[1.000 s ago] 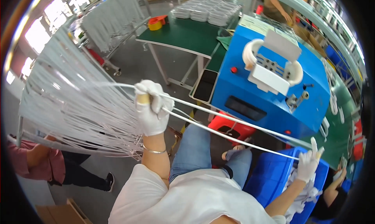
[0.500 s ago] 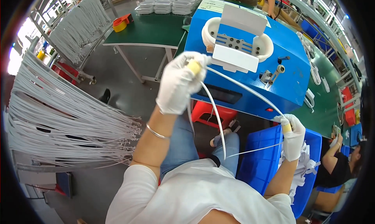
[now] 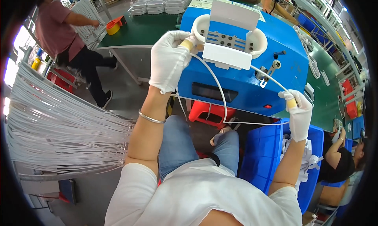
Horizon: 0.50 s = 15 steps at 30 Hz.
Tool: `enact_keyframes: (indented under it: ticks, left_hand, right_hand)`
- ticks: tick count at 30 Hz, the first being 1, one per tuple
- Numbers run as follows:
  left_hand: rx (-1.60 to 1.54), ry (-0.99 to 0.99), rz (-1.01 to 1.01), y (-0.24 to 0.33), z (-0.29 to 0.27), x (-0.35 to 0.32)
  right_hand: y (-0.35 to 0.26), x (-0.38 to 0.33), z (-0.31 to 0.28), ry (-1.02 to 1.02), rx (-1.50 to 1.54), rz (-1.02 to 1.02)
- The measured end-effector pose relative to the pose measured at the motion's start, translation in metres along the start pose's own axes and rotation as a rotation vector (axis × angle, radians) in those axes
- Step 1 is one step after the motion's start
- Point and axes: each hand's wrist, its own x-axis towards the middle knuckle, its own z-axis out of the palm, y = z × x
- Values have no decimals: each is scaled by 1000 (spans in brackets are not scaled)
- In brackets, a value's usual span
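Observation:
My left hand, in a white glove with yellow finger covers, is closed on a white cable beside the left white cup of a blue machine. My right hand, gloved the same way, pinches another stretch of that cable by the machine's right front corner. One stretch runs up from the right hand to the white flap, where its middle is hidden. A slack loop hangs between both hands in front of the machine. Two white cups flank a slotted metal plate on top.
A rack of many white cables stands at left. A blue bin with white pieces sits by my right arm. A red stool is under the machine. Clear plastic boxes are stacked on the green table. A person walks at far left.
Both hands have moved toward the machine, the left one also slightly left. The cable's upper stretch now passes behind the white flap. A walking person has come into view at left.

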Motion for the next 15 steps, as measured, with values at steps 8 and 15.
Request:
enact_keyframes:
  ticks: [8,15]
  left_hand:
    - [434,108,468,-18,3,-5]
    - [547,109,418,-20,-5,-11]
  right_hand:
    - [3,32,-58,135,-194,-42]
    - [48,109,-73,-90,-273,-235]
